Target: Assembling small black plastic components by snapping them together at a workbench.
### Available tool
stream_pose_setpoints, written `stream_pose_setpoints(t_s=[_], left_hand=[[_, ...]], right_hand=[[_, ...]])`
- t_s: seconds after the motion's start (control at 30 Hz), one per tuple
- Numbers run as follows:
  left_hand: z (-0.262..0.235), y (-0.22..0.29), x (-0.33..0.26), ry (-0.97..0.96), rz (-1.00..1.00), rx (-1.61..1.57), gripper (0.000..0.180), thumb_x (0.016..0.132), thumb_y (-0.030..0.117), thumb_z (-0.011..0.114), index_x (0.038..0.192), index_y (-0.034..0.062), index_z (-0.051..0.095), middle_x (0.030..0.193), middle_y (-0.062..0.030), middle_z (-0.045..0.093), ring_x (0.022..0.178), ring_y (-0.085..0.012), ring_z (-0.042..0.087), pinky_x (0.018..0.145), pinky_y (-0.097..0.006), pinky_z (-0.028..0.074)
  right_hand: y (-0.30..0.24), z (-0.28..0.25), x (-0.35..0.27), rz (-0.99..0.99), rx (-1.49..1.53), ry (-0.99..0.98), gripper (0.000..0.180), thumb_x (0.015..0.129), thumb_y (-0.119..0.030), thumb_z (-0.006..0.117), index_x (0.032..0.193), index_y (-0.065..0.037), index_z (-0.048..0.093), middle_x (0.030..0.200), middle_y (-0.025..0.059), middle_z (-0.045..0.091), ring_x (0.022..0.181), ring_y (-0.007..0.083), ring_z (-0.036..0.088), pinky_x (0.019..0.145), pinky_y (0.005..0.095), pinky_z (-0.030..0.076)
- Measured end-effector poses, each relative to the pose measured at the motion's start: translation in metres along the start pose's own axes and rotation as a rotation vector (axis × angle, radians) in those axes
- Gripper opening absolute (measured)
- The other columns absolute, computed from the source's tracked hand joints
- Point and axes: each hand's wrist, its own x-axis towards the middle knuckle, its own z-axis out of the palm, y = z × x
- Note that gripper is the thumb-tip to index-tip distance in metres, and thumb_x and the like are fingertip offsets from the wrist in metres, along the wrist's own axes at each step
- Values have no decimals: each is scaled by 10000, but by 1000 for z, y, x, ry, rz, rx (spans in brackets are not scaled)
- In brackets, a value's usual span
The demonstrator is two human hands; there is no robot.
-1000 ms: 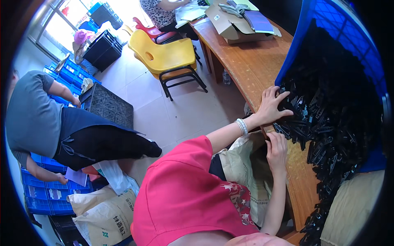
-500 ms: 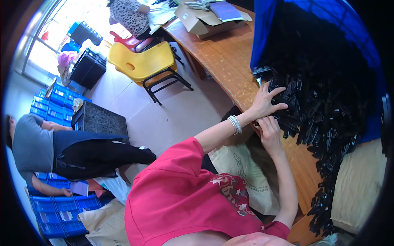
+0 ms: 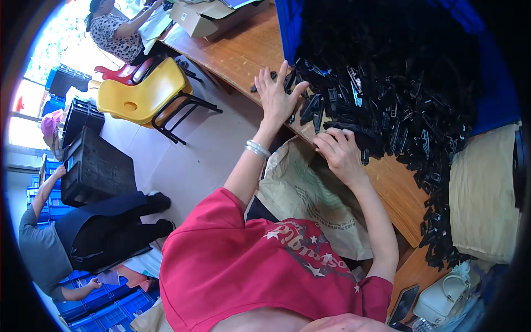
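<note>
My left hand (image 3: 275, 99), with a silvery bracelet at its wrist, is over the table's edge, fingers spread and holding nothing I can see. A few loose black plastic parts lie close beside it. My right hand (image 3: 338, 150) is at the near edge of a big heap of small black plastic parts (image 3: 387, 116). Its fingers are curled down and pressed together; what they hold, if anything, is hidden. The heap spreads out of a tipped blue bin (image 3: 289, 30) onto the wooden table (image 3: 395, 182). Below my hands hangs an open pale woven sack (image 3: 287, 185).
A yellow chair (image 3: 138, 94) stands left of the table. A cardboard box (image 3: 202, 19) rests on its far end, near a seated person (image 3: 113, 33). Another person (image 3: 47, 254) grips a black crate (image 3: 99, 166) at left. A white bag (image 3: 442, 296) lies at lower right.
The view has shifted. My hands have moved apart, the left one farther along the table edge. At left, the standing person's arm now reaches to the black crate, which is tilted up.
</note>
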Motion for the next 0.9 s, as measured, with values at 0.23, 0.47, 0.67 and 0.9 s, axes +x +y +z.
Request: stream_pose_setpoints(t_s=[0.23, 0.47, 0.67, 0.9], left_hand=[[29, 40, -13, -248, -5, -289, 582, 829, 542, 657, 1302, 206, 610, 1348, -318, 438, 1264, -458, 359, 1083, -525, 266], [36, 57, -19, -168, -67, -484, 458, 816, 316, 747, 1227, 138, 651, 1284, -291, 497, 1177, -432, 461, 1026, -469, 366], [16, 52, -22, -59, -115, -578, 318, 902, 202, 666, 1187, 62, 657, 1293, -214, 495, 1208, -352, 461, 1033, -421, 372], [10, 47, -34, -254, 85, -435, 511, 945, 344, 584, 1404, 141, 485, 1473, -248, 333, 1420, -425, 219, 1155, -570, 126]], right_hand=[[5, 8, 2, 47, 20, -15, 291, 751, -109, 714, 1024, -71, 622, 986, 49, 614, 1035, 234, 567, 990, 440, 368], [9, -3, -10, 108, 21, 2, 224, 781, -122, 660, 992, -48, 642, 976, 85, 609, 1053, 251, 559, 951, 408, 415], [-1, -11, -17, 128, -70, 51, 196, 790, -115, 616, 975, -58, 650, 1036, 76, 579, 1037, 250, 554, 894, 365, 433], [-18, -12, -34, 222, 44, 103, 264, 766, -19, 695, 1013, -8, 603, 1023, 118, 584, 898, 302, 633, 737, 385, 532]])
